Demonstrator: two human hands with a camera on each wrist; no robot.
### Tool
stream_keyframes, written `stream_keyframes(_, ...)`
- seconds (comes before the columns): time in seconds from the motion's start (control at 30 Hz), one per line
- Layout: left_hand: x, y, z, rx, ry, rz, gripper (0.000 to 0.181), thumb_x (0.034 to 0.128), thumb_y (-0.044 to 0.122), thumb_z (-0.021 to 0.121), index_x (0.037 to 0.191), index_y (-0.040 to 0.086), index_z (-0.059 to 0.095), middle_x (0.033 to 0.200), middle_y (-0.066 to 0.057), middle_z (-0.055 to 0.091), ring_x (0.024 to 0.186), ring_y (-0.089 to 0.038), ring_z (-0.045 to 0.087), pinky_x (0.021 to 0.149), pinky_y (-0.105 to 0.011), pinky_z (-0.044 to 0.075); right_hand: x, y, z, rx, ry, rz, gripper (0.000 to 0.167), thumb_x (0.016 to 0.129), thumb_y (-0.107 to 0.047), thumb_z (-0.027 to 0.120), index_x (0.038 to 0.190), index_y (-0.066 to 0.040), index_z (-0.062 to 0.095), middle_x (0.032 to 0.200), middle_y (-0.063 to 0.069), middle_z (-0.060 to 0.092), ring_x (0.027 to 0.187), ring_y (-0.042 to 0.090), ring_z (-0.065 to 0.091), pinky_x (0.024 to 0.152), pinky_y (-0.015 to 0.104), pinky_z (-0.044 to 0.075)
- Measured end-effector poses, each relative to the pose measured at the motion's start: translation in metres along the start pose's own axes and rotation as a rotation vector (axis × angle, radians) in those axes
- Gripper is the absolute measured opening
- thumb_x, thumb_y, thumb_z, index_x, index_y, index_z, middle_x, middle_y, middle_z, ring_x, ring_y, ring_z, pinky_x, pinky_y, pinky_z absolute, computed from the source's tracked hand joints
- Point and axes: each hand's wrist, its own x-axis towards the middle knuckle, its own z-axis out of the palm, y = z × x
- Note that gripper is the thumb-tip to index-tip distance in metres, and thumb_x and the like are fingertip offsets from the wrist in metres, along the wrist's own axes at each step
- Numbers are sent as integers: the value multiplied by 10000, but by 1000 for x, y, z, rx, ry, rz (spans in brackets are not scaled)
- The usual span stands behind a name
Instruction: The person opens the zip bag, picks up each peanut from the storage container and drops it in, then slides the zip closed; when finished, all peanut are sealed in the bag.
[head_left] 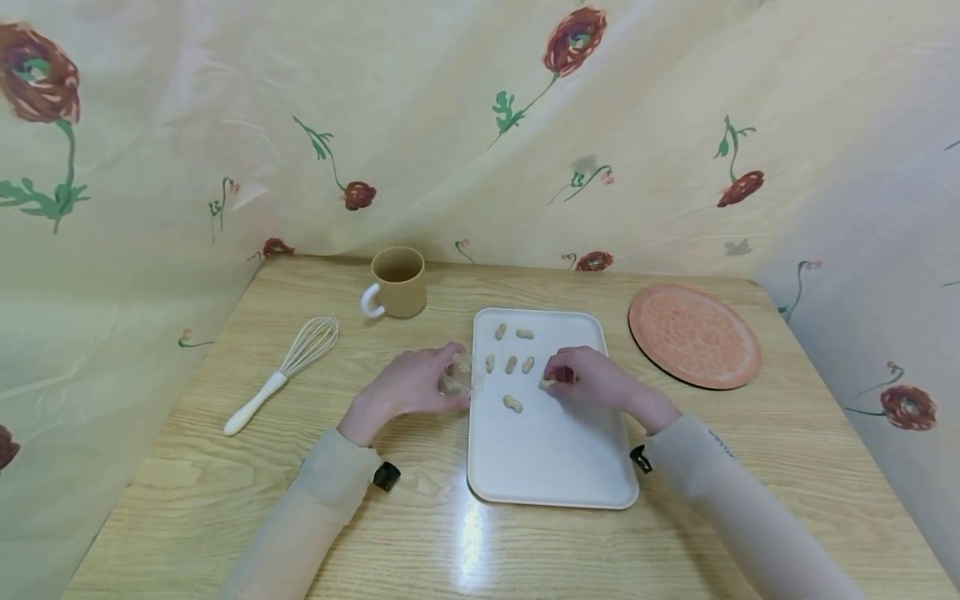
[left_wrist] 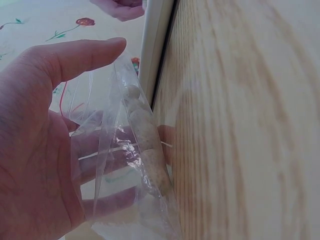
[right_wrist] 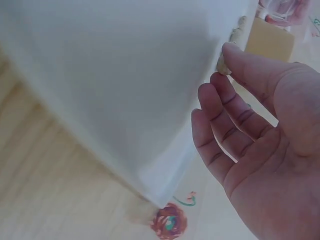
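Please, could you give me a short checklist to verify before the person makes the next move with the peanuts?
1. Right hand has a firm hold: ok, thumb and fingertips pinch one peanut.
2. That peanut touches the tray: cannot tell.
3. Left hand holds the clear bag: ok, just beside the tray's left edge.
4. Bag is emptied: not ok, bagged peanuts show through the plastic.
5. Tray has room: ok, six loose peanuts lie in its far half and the near part is bare.
6. Mug is away from the tray: ok, there is a gap.
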Motion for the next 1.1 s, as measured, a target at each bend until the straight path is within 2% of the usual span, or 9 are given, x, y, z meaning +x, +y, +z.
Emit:
stream_keyframes(0.37, 0, -1, 0, 4, 2, -3, 806, 839, 538, 727, 1466, 126, 433, 1177, -64, 676, 979, -222, 651, 838, -420, 511, 20, -32, -14, -41, 50, -81, 81, 887, -53, 742, 963, -76, 732, 837, -31, 641, 731, 111, 564, 680, 301, 498)
stream_keyframes(0.5, 0, -2, 2, 3, 1, 0, 807, 839, 546, 726, 1467, 133, 432, 1176, -58, 676, 971, -212, 650, 828, -408, 512, 30, -46, -19, -63, 49, -123, 70, 886, -56, 743, 953, -67, 726, 837, -18, 642, 738, 113, 582, 685, 308, 508)
stream_keyframes(0.67, 0, -1, 1, -2, 6, 4, 795, 837, 540, 730, 1455, 131, 441, 1161, -54, 679, 975, -213, 652, 828, -409, 513, 42, -63, -22, -61, 36, -130, 97, 884, -68, 752, 977, -64, 726, 873, -14, 648, 762, 109, 590, 694, 309, 507)
stream_keyframes(1.1, 0, -1, 0, 1, 5, 2, 784, 841, 536, 725, 1457, 140, 446, 1165, -52, 677, 995, -218, 650, 851, -422, 508, 61, -82, -4, -82, -7, -162, 76, 911, -81, 725, 986, -69, 728, 853, -24, 623, 782, 152, 581, 694, 286, 487)
